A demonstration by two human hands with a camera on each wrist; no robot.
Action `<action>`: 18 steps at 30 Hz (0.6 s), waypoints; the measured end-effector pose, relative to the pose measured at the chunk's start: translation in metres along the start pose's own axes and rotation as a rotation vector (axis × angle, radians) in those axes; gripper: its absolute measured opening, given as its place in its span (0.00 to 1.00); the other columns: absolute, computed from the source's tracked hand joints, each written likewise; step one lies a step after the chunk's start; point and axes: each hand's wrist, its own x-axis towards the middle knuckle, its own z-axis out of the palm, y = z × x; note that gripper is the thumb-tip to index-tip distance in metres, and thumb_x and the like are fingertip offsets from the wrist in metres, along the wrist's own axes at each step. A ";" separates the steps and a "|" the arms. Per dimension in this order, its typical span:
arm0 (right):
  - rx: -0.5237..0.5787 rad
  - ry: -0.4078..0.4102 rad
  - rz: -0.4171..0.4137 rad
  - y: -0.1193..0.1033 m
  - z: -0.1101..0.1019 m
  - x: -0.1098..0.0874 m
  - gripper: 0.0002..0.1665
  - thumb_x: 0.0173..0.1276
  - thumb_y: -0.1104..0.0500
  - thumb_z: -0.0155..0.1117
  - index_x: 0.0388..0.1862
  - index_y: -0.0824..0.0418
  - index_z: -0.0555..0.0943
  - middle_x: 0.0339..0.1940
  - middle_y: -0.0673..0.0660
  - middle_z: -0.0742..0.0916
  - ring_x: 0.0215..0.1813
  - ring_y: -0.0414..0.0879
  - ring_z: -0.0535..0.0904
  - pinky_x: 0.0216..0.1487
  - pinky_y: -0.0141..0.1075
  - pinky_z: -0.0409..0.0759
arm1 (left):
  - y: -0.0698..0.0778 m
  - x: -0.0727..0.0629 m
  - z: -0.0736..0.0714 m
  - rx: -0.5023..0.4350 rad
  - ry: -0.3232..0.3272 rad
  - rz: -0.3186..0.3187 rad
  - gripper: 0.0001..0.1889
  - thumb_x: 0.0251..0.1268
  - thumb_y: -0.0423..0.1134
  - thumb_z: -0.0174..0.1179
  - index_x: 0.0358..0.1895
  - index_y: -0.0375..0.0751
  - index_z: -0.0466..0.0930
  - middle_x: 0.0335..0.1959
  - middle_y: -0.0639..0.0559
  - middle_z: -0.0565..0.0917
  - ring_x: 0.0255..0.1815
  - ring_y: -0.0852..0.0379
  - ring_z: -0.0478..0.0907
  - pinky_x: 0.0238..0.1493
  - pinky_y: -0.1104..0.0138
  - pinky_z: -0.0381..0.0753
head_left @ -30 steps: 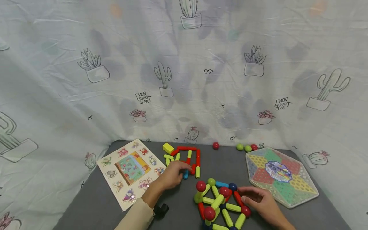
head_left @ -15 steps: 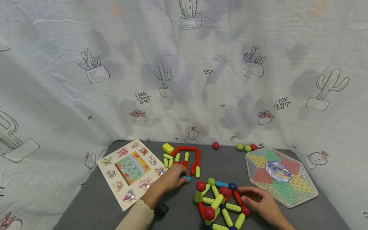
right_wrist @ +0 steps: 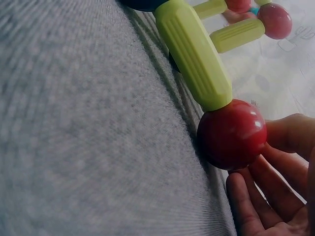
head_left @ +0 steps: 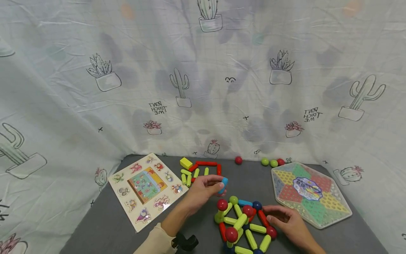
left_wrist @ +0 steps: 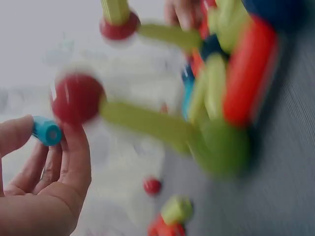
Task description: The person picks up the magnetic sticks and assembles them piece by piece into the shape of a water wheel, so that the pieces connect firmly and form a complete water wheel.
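My left hand [head_left: 201, 194] pinches a short blue magnetic stick [head_left: 224, 184] between thumb and fingers, raised just behind the ball-and-stick structure. In the left wrist view the blue stick [left_wrist: 47, 132] shows one round end. The structure, made of lime and red sticks with red, green and dark blue balls, stands on the table, several sticks rising to red balls [head_left: 222, 205]. At its right side my right hand [head_left: 290, 224] rests with loosely bent fingers by a red stick [head_left: 263, 218] and a red corner ball [right_wrist: 232, 135]. Its fingertips appear to touch that ball.
Loose red and lime sticks and a yellow block [head_left: 185, 163] lie behind my left hand. A wooden picture board [head_left: 149, 222] lies left, a hexagonal board [head_left: 312, 197] right. Loose balls [head_left: 238, 160] line the back edge. A black object [head_left: 187, 242] sits beside the left wrist.
My left hand has picked the blue stick from among the loose sticks and carried it up and right toward the structure. The right hand has stayed in place.
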 end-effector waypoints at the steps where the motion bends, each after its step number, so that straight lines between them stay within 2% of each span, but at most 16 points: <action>1: 0.002 0.000 -0.005 0.000 0.000 0.000 0.22 0.81 0.59 0.69 0.67 0.69 0.84 0.59 0.55 0.93 0.55 0.36 0.90 0.54 0.33 0.89 | 0.004 0.001 0.007 -0.003 -0.028 0.008 0.18 0.82 0.38 0.65 0.66 0.33 0.84 0.56 0.38 0.90 0.50 0.52 0.92 0.63 0.54 0.89; 5: 0.026 -0.007 -0.029 0.003 -0.001 -0.001 0.21 0.81 0.62 0.68 0.66 0.71 0.84 0.58 0.51 0.93 0.54 0.36 0.90 0.54 0.34 0.89 | 0.012 0.001 0.028 0.138 -0.132 0.051 0.15 0.82 0.40 0.65 0.63 0.39 0.88 0.54 0.44 0.91 0.47 0.61 0.89 0.56 0.67 0.88; 8: 0.042 -0.016 -0.051 0.005 -0.001 -0.001 0.20 0.81 0.63 0.68 0.66 0.73 0.84 0.57 0.50 0.93 0.54 0.38 0.91 0.53 0.35 0.90 | 0.011 0.001 0.035 0.281 -0.167 0.067 0.11 0.80 0.40 0.67 0.58 0.46 0.91 0.49 0.51 0.92 0.43 0.64 0.86 0.49 0.71 0.85; 12: 0.042 -0.014 -0.056 0.005 0.000 -0.001 0.19 0.81 0.63 0.68 0.65 0.73 0.84 0.57 0.50 0.93 0.53 0.37 0.91 0.53 0.34 0.90 | 0.008 0.000 0.035 0.392 -0.184 0.069 0.08 0.78 0.40 0.69 0.54 0.49 0.93 0.45 0.58 0.91 0.40 0.65 0.84 0.45 0.72 0.83; 18: 0.022 -0.004 -0.021 0.002 0.000 -0.001 0.20 0.80 0.61 0.70 0.65 0.71 0.85 0.58 0.53 0.93 0.54 0.36 0.90 0.54 0.33 0.89 | 0.010 -0.001 0.030 0.528 -0.224 0.060 0.09 0.74 0.40 0.72 0.53 0.50 0.94 0.45 0.63 0.90 0.40 0.67 0.79 0.41 0.73 0.79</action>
